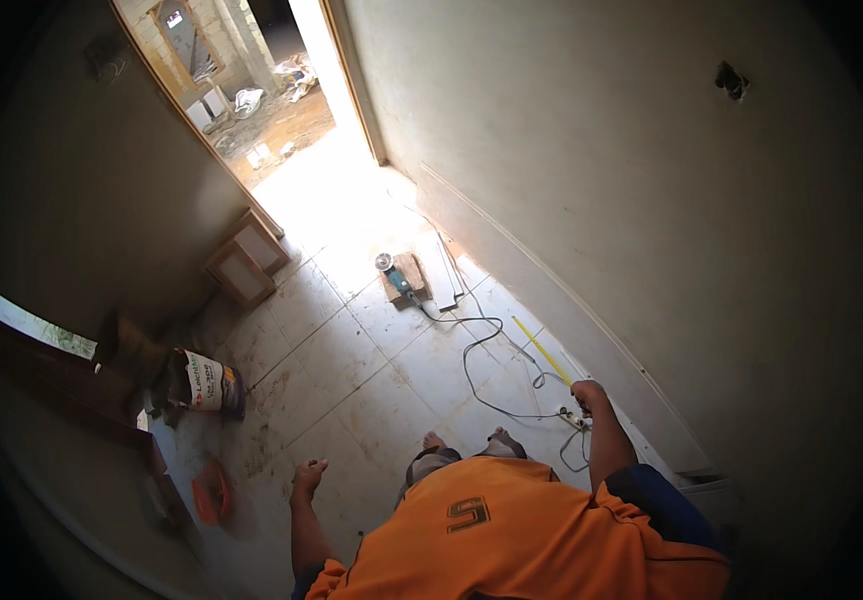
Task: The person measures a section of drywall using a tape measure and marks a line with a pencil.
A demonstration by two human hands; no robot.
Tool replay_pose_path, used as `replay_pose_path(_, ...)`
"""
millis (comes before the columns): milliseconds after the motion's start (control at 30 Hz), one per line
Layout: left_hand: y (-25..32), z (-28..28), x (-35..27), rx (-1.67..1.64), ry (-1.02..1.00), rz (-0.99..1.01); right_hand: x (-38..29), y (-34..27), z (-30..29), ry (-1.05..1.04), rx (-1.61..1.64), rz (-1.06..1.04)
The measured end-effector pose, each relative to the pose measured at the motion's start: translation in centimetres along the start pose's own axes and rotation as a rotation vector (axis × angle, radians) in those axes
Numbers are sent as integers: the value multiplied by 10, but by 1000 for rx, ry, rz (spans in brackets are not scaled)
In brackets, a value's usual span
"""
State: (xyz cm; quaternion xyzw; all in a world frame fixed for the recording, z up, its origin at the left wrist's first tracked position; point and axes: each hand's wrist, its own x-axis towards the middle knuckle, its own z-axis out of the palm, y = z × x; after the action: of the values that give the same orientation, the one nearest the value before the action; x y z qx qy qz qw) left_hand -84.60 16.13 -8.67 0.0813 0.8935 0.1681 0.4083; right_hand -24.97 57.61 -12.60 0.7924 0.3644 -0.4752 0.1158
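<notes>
In my right hand [588,397], at the right near the wall, is a tape measure with its yellow blade [542,351] drawn out towards the upper left. My left hand [311,475] is at the lower left above the floor tiles, its fingers curled with something small and dark at the fingertips, too small to name. Ahead, an angle grinder [395,276] lies on a wooden block [410,274], beside pale tile strips [440,279]. The grinder's dark cord [467,358] loops over the floor to a socket strip [572,418] below my right hand.
An open doorway [311,142] lets in bright light ahead. Small framed panels [244,268] lean at the left wall. An opened mortar bag [205,381] and a red-orange container [210,492] stand at the left. A skirting strip [544,270] runs along the right wall.
</notes>
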Motion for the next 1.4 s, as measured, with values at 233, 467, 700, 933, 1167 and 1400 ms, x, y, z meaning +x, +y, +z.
replay_pose_path(233,61,74,-15,231,-365,-110,-16,116,9,-6,-131,41)
replay_pose_path(467,79,141,45,694,-617,10,-67,227,1,-18,-10,113)
replay_pose_path(700,227,176,124,1120,-560,447,-137,291,71,114,675,191)
replay_pose_path(933,354,304,55,1160,-562,1221,-220,323,197,193,1234,344)
replay_pose_path(1167,281,420,-232,979,-1361,1295,-261,329,180,355,1455,-45)
replay_pose_path(1400,190,449,-419,988,-1766,605,-304,335,86,534,915,-212)
